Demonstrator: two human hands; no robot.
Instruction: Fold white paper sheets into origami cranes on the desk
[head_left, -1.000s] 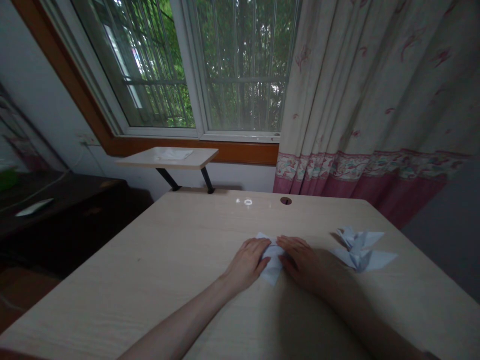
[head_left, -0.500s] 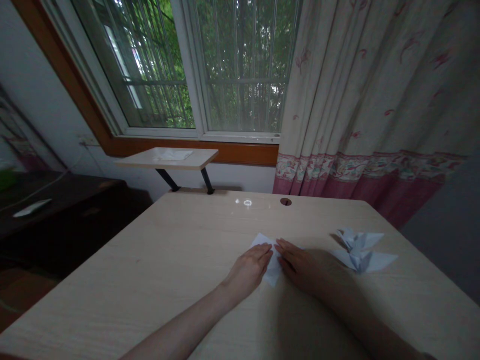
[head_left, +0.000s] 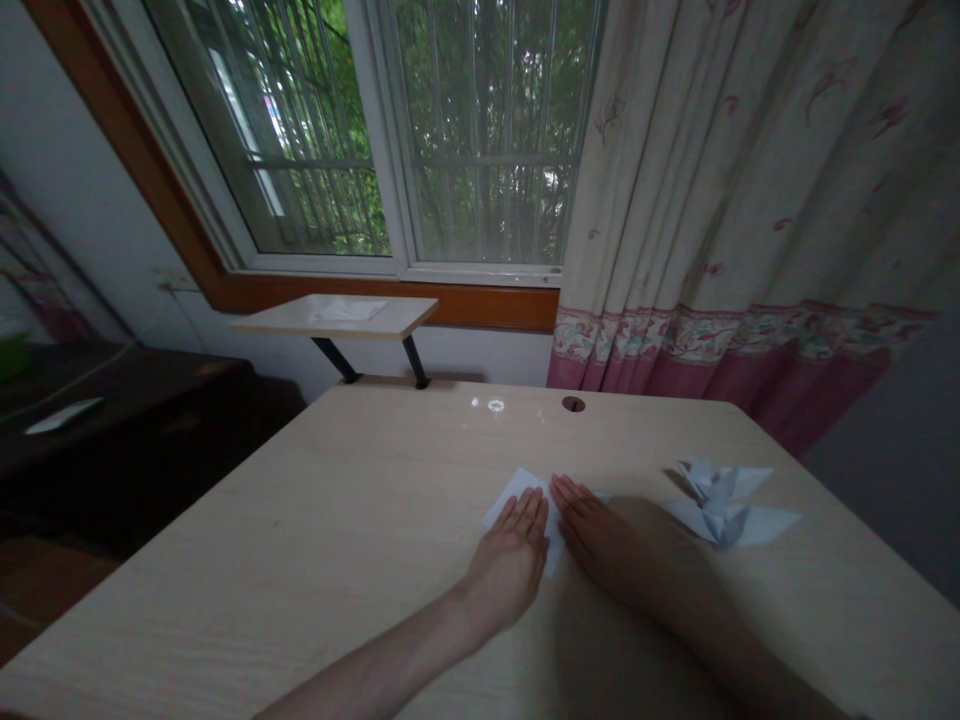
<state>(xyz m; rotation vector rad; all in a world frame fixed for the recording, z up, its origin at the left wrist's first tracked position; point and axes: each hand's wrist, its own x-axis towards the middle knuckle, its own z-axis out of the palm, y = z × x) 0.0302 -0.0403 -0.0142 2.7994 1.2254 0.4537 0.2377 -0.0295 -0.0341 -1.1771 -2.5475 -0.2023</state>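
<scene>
In the head view, a sheet of white paper (head_left: 517,484) lies flat on the pale wooden desk (head_left: 360,520), in front of the person and partly covered by both hands. The left hand (head_left: 510,560) rests palm down over it, fingers stretched forward and close together. The right hand (head_left: 600,530) lies just beside it, its fingertips on the paper near the left hand's. Neither hand is clenched or pinching anything — both are laid flat; how the paper is folded underneath is hard to make out in this dim light.

To the right, well apart from the sheet, two folded paper figures (head_left: 742,527) with pointed wings sit close together, one behind the other. At the back, a raised shelf (head_left: 394,325) on dark legs holds white paper (head_left: 352,310). Beyond stand a barred window (head_left: 487,150) and a flowered curtain (head_left: 720,200) with a pink hem.
</scene>
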